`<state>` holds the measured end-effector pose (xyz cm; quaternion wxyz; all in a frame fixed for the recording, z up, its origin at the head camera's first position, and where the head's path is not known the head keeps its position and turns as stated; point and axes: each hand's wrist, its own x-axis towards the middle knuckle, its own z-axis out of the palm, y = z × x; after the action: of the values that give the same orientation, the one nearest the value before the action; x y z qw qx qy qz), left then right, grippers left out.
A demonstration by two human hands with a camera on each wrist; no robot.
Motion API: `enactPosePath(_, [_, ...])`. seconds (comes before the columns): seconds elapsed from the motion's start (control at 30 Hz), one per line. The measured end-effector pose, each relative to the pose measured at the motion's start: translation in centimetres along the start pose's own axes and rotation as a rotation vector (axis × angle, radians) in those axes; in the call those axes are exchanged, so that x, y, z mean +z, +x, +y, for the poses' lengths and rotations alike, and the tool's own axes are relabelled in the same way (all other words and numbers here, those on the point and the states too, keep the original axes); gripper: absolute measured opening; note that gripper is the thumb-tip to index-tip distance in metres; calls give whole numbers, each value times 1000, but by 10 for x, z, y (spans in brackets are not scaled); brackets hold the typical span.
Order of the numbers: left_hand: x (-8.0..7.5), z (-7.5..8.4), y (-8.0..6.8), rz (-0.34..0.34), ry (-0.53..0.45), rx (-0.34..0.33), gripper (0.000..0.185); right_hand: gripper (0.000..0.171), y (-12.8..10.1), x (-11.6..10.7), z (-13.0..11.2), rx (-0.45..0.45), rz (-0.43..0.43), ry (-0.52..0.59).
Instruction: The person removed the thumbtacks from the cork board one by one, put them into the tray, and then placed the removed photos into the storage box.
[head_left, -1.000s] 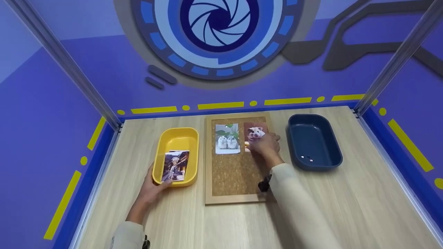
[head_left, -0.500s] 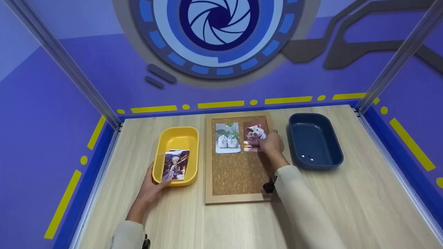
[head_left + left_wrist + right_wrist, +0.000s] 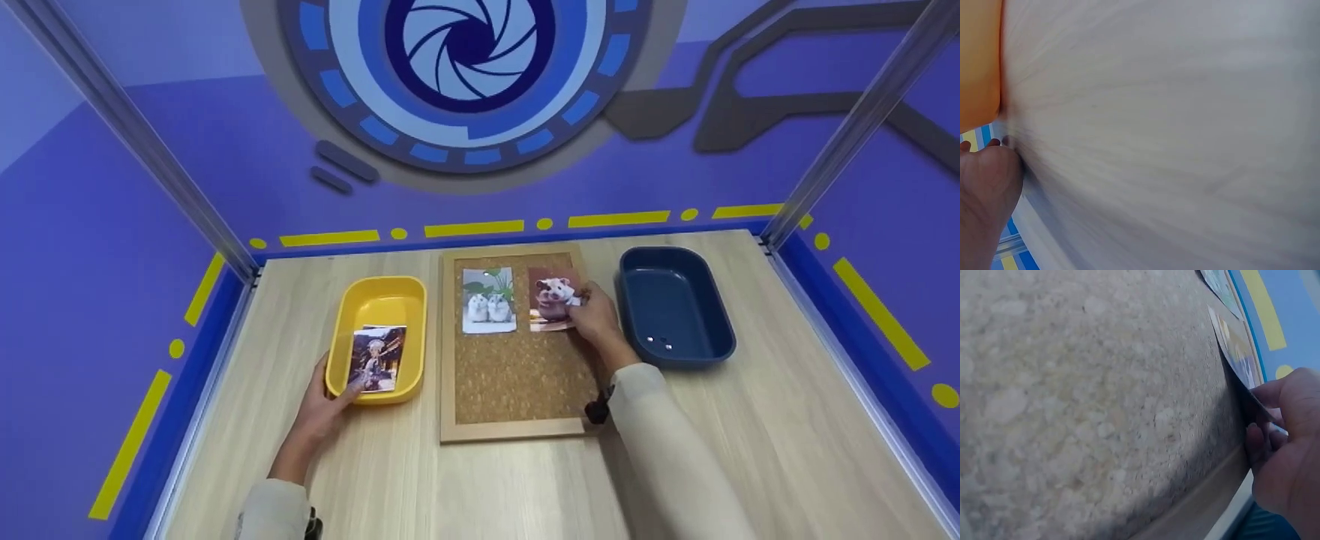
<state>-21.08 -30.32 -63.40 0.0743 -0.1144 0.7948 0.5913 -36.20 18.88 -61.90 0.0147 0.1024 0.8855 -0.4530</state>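
Right hand (image 3: 598,319) pinching right edge of hamster photo (image 3: 553,298), fingers curled round it; photo lifted off cork board (image 3: 517,367) at that edge, upper right of board. Twin-hamster photo (image 3: 488,300) just beside, flat on cork. Left hand (image 3: 324,409) at near end of yellow tray (image 3: 379,300), thumb on figure photo (image 3: 373,358) lying across tray rim. Blue tray (image 3: 675,307) right of board, small pins (image 3: 658,343) inside. All on wooden table (image 3: 480,487).

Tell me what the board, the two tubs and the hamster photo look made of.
Board: cork, speckled and grainy, in a pale wood-look frame. Yellow tub and blue tub: probably moulded plastic, smooth with rounded rims. Hamster photo: thin printed paper or card; its edge lifts from the cork where the right hand pinches it.
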Motion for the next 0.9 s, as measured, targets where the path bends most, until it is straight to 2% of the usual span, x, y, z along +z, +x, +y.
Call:
enactPosePath(0.23, [0,2,1,8,30,-14,108,41,-3,1,2,44,-23,114])
enactPosePath(0.37, [1,1,0,15,43,-17,114,44,-3,2,2,46,-31,115])
enactPosePath(0.57, [1,0,-1,11,16,19,115,50,-3,1,5,43,-28,110])
enactPosePath(0.9, [2,-1,-4,22,14,19,114,45,-1,-2,7,22,-1,157])
